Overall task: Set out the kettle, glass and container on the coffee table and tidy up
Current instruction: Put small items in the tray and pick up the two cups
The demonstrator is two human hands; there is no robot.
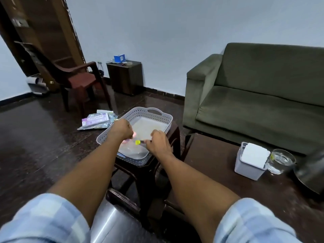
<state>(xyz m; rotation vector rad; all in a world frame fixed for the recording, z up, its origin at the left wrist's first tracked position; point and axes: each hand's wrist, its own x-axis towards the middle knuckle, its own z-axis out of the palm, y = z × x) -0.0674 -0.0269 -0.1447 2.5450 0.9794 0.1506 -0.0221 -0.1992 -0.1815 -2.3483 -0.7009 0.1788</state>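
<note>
We hold both hands over the pale perforated plastic basket (158,114) on the dark stool (172,137), likely sorting small bits as tidying. Our left hand (121,129) curls around something pinkish; our right hand (157,141) pinches a thin yellow-tipped item (138,142). On the dark coffee table (219,174) stand one white lidded plastic container (251,160), one clear glass (281,161) and one dark kettle (312,171), grouped close together.

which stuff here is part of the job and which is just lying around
Part of the job: kettle, glass, container, basket, yellow-capped item.
Lying about: packets on floor, blue box, chair, sofa.
</note>
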